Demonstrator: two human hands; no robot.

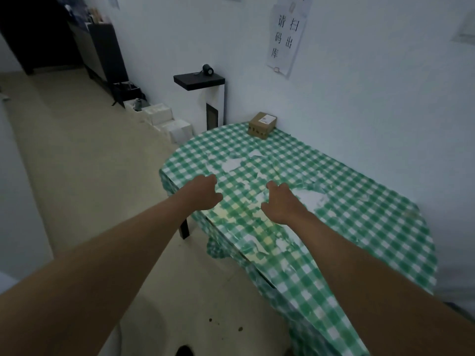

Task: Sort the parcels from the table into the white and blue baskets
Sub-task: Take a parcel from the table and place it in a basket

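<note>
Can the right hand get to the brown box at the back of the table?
Probably yes, with a longer stretch. The right hand holds nothing, and only bare checked tablecloth lies between it and the cardboard box by the wall. The box sits at the far edge.

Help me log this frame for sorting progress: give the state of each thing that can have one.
cardboard parcel: closed, upright, at the table's far edge by the wall.
tablecloth: wrinkled, torn in patches.
left hand: fingers loosely curled, holding nothing.
right hand: fingers loosely curled, holding nothing.
</note>
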